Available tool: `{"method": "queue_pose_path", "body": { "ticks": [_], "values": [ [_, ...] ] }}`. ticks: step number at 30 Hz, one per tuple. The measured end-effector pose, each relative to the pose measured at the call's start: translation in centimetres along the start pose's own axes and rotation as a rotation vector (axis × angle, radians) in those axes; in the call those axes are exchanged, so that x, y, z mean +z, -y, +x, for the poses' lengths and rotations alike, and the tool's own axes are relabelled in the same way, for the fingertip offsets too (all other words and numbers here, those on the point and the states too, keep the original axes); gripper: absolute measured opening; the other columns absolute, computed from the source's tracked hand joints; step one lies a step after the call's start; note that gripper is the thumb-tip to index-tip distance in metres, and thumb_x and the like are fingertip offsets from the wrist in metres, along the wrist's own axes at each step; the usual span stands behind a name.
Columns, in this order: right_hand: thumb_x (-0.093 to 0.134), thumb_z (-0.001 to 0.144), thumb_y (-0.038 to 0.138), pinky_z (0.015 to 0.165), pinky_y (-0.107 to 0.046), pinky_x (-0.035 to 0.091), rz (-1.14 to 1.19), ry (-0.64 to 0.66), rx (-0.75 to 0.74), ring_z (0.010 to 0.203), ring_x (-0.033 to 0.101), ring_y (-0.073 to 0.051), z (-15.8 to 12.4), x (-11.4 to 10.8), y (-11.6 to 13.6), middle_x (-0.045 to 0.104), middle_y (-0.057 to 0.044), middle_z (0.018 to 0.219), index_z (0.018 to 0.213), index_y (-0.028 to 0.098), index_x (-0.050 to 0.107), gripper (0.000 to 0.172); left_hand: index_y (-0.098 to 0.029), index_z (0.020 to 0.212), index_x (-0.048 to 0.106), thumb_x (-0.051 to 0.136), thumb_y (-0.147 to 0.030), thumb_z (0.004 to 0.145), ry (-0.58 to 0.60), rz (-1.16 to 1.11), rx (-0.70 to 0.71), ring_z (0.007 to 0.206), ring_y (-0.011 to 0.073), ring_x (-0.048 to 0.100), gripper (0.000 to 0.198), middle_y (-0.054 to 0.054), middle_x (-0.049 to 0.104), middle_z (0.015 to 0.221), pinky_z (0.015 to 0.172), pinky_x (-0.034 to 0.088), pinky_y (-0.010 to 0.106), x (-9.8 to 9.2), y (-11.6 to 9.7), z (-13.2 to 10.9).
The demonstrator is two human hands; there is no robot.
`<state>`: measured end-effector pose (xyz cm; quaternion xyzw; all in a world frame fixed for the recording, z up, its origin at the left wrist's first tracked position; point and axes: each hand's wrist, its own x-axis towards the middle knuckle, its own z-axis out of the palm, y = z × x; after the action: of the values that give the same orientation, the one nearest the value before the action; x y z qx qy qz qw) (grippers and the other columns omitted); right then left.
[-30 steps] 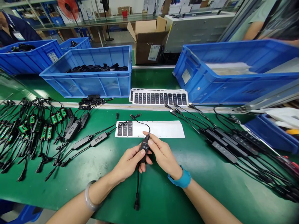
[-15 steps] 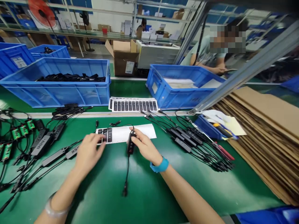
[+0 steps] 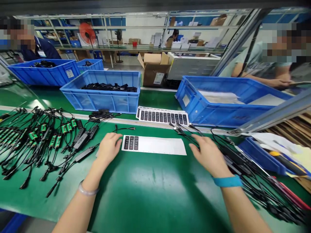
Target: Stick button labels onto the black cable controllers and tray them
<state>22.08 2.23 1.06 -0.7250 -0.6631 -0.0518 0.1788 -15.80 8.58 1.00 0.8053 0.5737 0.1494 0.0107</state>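
A white label sheet with three dark labels at its left end lies on the green table. My left hand is just left of the sheet, beside a grey controller with cables; its thumb and fingers are apart and nothing shows in them. Right of the sheet is my right hand, fingers spread, next to a pile of black cabled controllers. Whether its fingertips touch a cable is unclear. Behind the sheet rests a stack of full label sheets.
Blue bins stand at the back: one with black parts, one with papers. Green circuit boards with cables cover the left. At the right are a small blue tray, tools and cardboard. People sit at both sides beyond.
The controller that was in my right hand is no longer there, and that hand has moved right to the pile. My left hand has left the labels. The view has turned left.
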Motion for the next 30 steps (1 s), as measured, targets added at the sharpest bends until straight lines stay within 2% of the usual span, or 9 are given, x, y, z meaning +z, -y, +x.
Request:
{"method": "queue_pose_path", "body": {
  "ticks": [5,8,12,18,22,24,26,28,30],
  "values": [
    [0.050,0.089,0.021,0.088,-0.043,0.052,0.454,0.217,-0.270,0.096,0.063,-0.027,1.7,4.3,8.6,0.065,-0.013,0.103,0.111,0.015,0.066,0.028,-0.019,0.108,0.069,0.046,-0.007,0.088,0.147,-0.080,0.199,0.101,0.0217,0.066,0.033,0.007,0.072,0.110,0.089,0.053,0.033,1.5,-2.3,-0.9],
    [0.056,0.088,0.020,0.090,-0.047,0.050,0.486,0.218,-0.309,0.099,0.059,-0.031,2.8,6.6,12.7,0.063,-0.015,0.103,0.111,0.013,0.067,0.027,-0.019,0.106,0.069,0.046,-0.003,0.086,0.167,-0.086,0.204,0.099,0.0223,0.068,0.034,0.008,0.073,0.106,0.089,0.053,0.034,2.0,-2.6,-1.2],
    [0.060,0.086,0.020,0.089,-0.051,0.048,0.531,0.170,-0.334,0.098,0.056,-0.033,3.5,7.9,15.4,0.060,-0.016,0.101,0.102,0.014,0.067,0.018,-0.020,0.107,0.069,0.047,-0.004,0.087,0.178,-0.075,0.182,0.098,0.0218,0.068,0.034,0.008,0.073,0.105,0.088,0.054,0.033,2.1,-2.7,-1.1],
    [0.052,0.093,0.021,0.076,-0.035,0.047,0.793,0.029,-0.317,0.087,0.056,-0.021,1.4,4.5,15.2,0.058,-0.006,0.088,0.082,0.020,0.058,0.012,-0.023,0.110,0.065,0.049,-0.004,0.087,0.184,0.018,0.091,0.098,0.0202,0.066,0.035,0.006,0.070,0.108,0.085,0.052,0.030,0.9,-2.8,-0.9],
    [0.055,0.093,0.028,0.066,-0.030,0.043,1.011,-0.021,-0.131,0.075,0.053,-0.017,-0.6,2.2,13.1,0.057,-0.002,0.079,0.079,0.022,0.057,0.015,-0.005,0.110,0.061,0.058,-0.013,0.084,0.117,0.218,-0.176,0.101,0.0388,0.061,0.028,0.025,0.064,0.107,0.079,0.050,0.046,-1.9,-1.3,-1.6],
    [0.056,0.092,0.031,0.066,-0.030,0.043,1.060,-0.005,-0.048,0.073,0.052,-0.016,-1.4,1.9,12.0,0.055,-0.001,0.078,0.081,0.022,0.057,0.015,-0.002,0.101,0.062,0.064,-0.024,0.083,0.178,0.341,-0.324,0.096,0.0432,0.062,0.029,0.028,0.064,0.100,0.073,0.050,0.047,-3.1,-0.3,-2.2],
    [0.057,0.091,0.034,0.066,-0.030,0.043,1.093,0.008,0.024,0.072,0.053,-0.016,-2.0,2.1,11.3,0.055,-0.001,0.077,0.081,0.022,0.057,0.015,-0.005,0.090,0.064,0.064,-0.031,0.084,0.270,0.393,-0.368,0.092,0.0424,0.064,0.026,0.026,0.065,0.094,0.072,0.050,0.044,-3.8,0.4,-2.5],
    [0.059,0.089,0.036,0.066,-0.030,0.043,1.117,0.024,0.085,0.071,0.054,-0.016,-2.6,2.5,11.0,0.056,-0.001,0.077,0.082,0.021,0.057,0.016,-0.009,0.087,0.063,0.058,-0.034,0.088,0.289,0.346,-0.363,0.088,0.0400,0.066,0.026,0.023,0.066,0.090,0.071,0.049,0.043,-3.9,0.6,-2.4],
    [0.061,0.088,0.038,0.063,-0.029,0.043,1.155,0.047,0.132,0.070,0.054,-0.016,-3.0,2.9,11.0,0.055,-0.001,0.077,0.085,0.022,0.056,0.017,-0.011,0.097,0.059,0.053,-0.037,0.091,0.225,0.081,-0.416,0.084,0.0362,0.067,0.027,0.018,0.066,0.086,0.069,0.048,0.040,-3.4,0.1,-1.9]
  ]
}}
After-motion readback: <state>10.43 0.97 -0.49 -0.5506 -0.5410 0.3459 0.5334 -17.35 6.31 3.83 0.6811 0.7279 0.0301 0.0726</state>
